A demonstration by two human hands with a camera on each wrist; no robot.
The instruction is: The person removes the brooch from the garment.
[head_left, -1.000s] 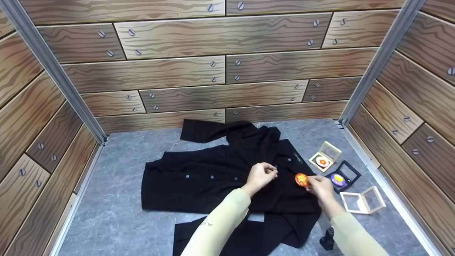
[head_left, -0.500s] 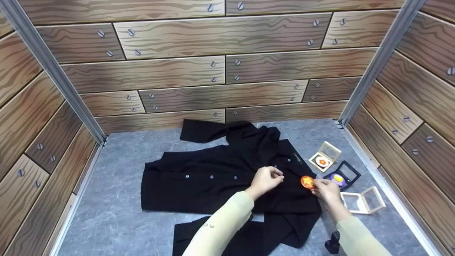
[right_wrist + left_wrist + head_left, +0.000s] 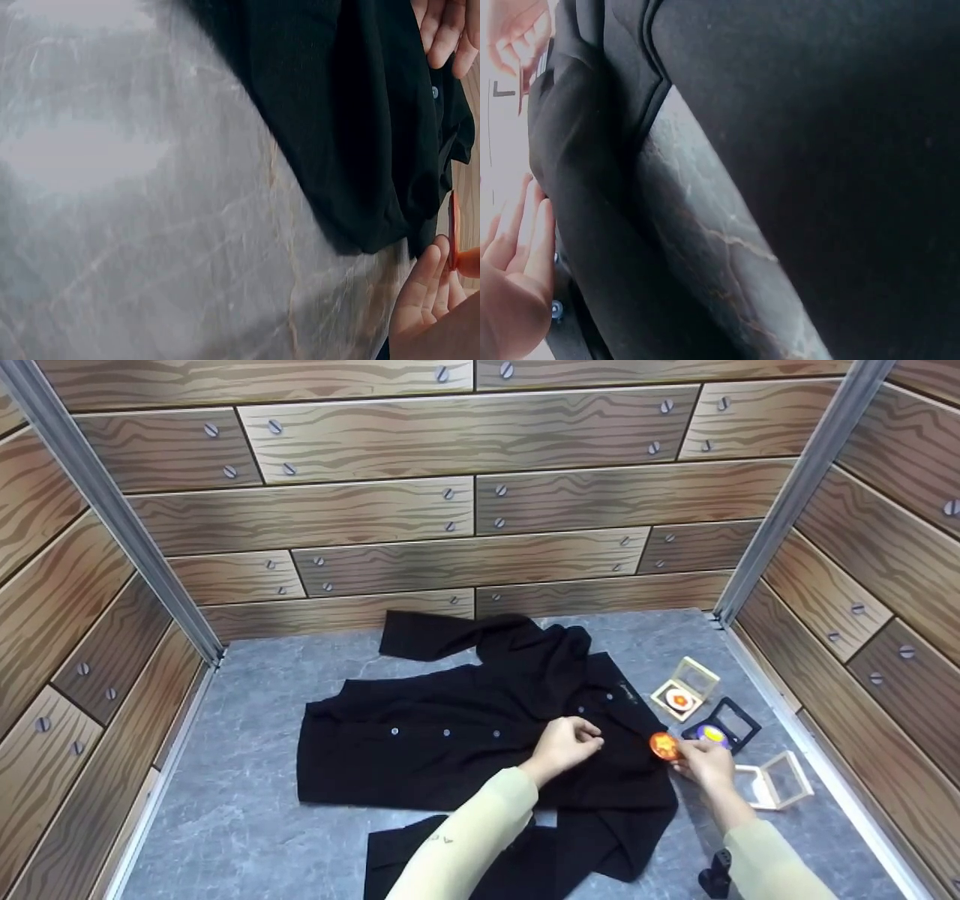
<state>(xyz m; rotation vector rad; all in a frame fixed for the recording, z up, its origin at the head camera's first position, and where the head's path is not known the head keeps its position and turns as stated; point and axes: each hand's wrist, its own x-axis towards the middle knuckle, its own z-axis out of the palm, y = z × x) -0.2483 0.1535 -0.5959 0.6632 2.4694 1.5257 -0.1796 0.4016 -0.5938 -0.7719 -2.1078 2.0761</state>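
A black button-up shirt (image 3: pixel 442 769) lies spread on the grey marbled surface, its collar toward the right. My right hand (image 3: pixel 707 766) pinches a round orange-red badge (image 3: pixel 663 745) with a yellow flower pattern between thumb and fingers, at the shirt's right edge. The badge (image 3: pixel 453 225) shows edge-on in the right wrist view. My left hand (image 3: pixel 565 746) hovers over the shirt's upper front near the buttons, fingers loosely bent and holding nothing. In the left wrist view the left hand (image 3: pixel 514 300) shows relaxed fingers beside the dark cloth.
Three open cases stand at right: a yellow-framed case (image 3: pixel 696 682) with a white-and-red badge, a black case (image 3: pixel 739 721) with a purple-and-yellow badge, and a pale wooden case (image 3: pixel 785 780) partly behind my right hand. More black cloth (image 3: pixel 390 859) lies at the front. Wood-patterned walls (image 3: pixel 480 502) enclose the surface.
My right hand has moved right with the badge, from over the shirt to its edge near the cases. The left hand has shifted slightly right and toward me.
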